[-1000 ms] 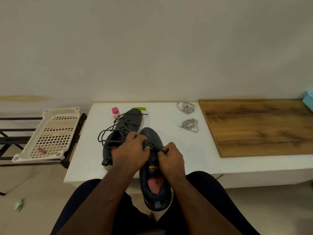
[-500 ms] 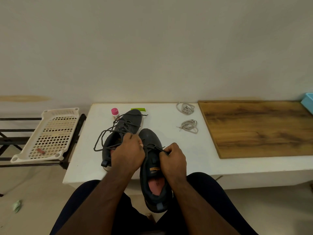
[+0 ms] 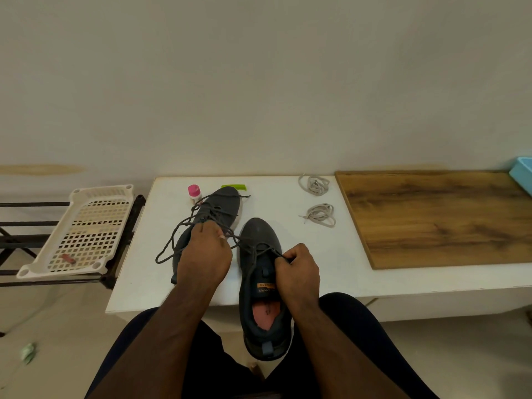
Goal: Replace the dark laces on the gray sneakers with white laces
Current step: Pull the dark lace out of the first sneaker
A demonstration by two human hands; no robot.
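Note:
Two gray sneakers are on the white table (image 3: 331, 272). The near sneaker (image 3: 260, 240) overhangs the front edge between my knees, heel toward me. Its dark lace (image 3: 244, 243) stretches taut between my hands. My left hand (image 3: 205, 254) pinches one end, pulled out to the left. My right hand (image 3: 298, 269) pinches the other end at the tongue. The far sneaker (image 3: 223, 207) lies behind my left hand with its loose dark lace (image 3: 175, 237) spilling left. Two coiled white laces lie at the back: the rear coil (image 3: 314, 184) and the nearer coil (image 3: 320, 215).
A pink-capped bottle (image 3: 194, 192) and a green object (image 3: 233, 186) sit behind the far sneaker. A wooden board (image 3: 437, 217) covers the table's right part, a blue bin (image 3: 522, 174) at its far corner. A white perforated tray (image 3: 83, 231) rests on a black rack at left.
My left hand has moved left and away from my right hand, drawing the near sneaker's dark lace out taut. My right hand stays at the tongue.

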